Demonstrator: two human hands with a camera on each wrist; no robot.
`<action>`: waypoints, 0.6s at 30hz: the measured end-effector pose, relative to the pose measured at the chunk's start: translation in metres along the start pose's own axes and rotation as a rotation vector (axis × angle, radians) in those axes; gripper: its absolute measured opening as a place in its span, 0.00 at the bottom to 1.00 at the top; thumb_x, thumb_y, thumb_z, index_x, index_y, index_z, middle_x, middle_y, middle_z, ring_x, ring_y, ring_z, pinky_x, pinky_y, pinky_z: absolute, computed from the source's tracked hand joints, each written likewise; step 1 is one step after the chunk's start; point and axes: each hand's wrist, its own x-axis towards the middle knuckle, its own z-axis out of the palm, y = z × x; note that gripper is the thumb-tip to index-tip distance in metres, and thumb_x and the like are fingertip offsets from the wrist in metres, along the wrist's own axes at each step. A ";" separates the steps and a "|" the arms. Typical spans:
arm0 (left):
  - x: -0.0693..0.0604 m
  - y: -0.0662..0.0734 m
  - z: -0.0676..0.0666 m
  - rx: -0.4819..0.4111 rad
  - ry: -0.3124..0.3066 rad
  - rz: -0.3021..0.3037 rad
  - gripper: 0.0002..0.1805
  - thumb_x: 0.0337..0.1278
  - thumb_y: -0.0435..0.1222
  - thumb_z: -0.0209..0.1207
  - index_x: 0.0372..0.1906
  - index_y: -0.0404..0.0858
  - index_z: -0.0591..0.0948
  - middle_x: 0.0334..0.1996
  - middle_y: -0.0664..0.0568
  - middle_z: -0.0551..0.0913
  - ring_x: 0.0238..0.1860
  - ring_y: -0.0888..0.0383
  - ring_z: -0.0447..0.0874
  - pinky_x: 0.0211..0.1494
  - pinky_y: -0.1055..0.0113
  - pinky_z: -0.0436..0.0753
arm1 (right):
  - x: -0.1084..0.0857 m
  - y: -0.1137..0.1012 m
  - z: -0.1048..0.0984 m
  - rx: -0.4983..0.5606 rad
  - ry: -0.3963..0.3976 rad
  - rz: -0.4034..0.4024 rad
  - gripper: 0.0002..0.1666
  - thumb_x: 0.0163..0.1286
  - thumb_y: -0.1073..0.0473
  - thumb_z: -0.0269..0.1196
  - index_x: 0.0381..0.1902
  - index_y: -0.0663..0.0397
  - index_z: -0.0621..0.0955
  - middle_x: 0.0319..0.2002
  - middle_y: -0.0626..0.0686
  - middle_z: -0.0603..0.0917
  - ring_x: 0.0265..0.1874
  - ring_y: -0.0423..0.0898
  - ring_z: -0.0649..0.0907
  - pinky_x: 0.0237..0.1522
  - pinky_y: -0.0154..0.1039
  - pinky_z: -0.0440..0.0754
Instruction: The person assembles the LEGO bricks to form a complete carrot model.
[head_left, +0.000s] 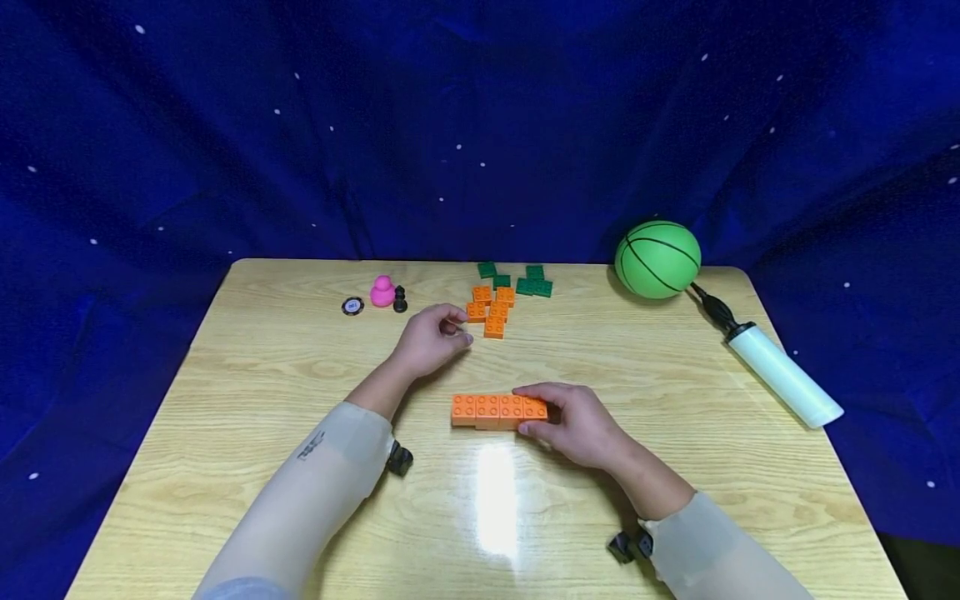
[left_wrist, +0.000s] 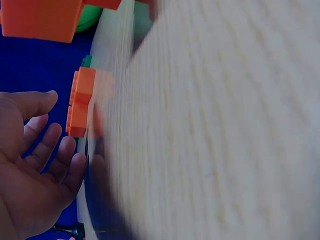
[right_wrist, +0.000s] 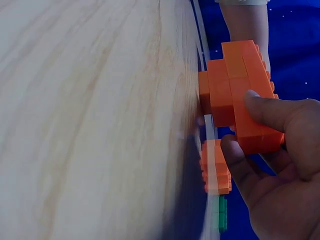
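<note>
A row of joined orange bricks (head_left: 487,408) lies across the middle of the table, its right end pinched by my right hand (head_left: 577,423). In the right wrist view the orange structure (right_wrist: 232,95) shows narrower layers below its top row, with the thumb and fingers of my right hand (right_wrist: 285,155) on its end. My left hand (head_left: 433,340) holds nothing, fingers loosely bent, just left of several loose orange bricks (head_left: 494,327). The left wrist view has my left hand (left_wrist: 37,165) with its palm empty beside orange bricks (left_wrist: 82,102).
Green bricks (head_left: 534,287) lie behind the loose orange ones. At the back left are a poker chip (head_left: 352,306), a pink figure (head_left: 382,292) and a black pawn (head_left: 401,300). A green ball (head_left: 657,259) and a hand pump (head_left: 783,373) are at the right.
</note>
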 end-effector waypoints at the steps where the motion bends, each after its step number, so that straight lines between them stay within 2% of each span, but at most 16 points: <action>1: 0.002 -0.001 0.000 0.008 0.000 -0.002 0.19 0.62 0.36 0.69 0.57 0.35 0.83 0.52 0.44 0.83 0.50 0.50 0.81 0.57 0.56 0.80 | 0.001 0.000 0.000 -0.006 0.001 -0.004 0.27 0.65 0.56 0.76 0.62 0.44 0.85 0.58 0.47 0.86 0.53 0.41 0.85 0.55 0.45 0.83; 8: 0.014 -0.006 0.000 0.030 0.001 -0.032 0.24 0.61 0.36 0.71 0.61 0.37 0.82 0.54 0.46 0.82 0.51 0.50 0.80 0.58 0.57 0.79 | 0.007 0.002 -0.001 -0.004 0.007 0.006 0.28 0.65 0.55 0.76 0.63 0.44 0.85 0.57 0.48 0.86 0.37 0.41 0.83 0.42 0.40 0.81; 13: 0.021 -0.008 -0.001 0.083 0.000 -0.040 0.26 0.61 0.37 0.71 0.64 0.39 0.81 0.54 0.48 0.81 0.46 0.51 0.78 0.54 0.57 0.78 | 0.012 0.004 -0.002 -0.021 0.009 0.006 0.28 0.65 0.55 0.76 0.63 0.45 0.85 0.57 0.49 0.86 0.41 0.41 0.82 0.42 0.40 0.81; 18: 0.026 -0.008 -0.001 0.130 -0.024 -0.037 0.29 0.61 0.39 0.71 0.66 0.39 0.80 0.55 0.49 0.80 0.43 0.53 0.75 0.50 0.58 0.76 | 0.014 0.004 -0.003 0.003 0.003 0.033 0.28 0.65 0.56 0.76 0.63 0.44 0.85 0.51 0.48 0.88 0.27 0.41 0.79 0.30 0.37 0.78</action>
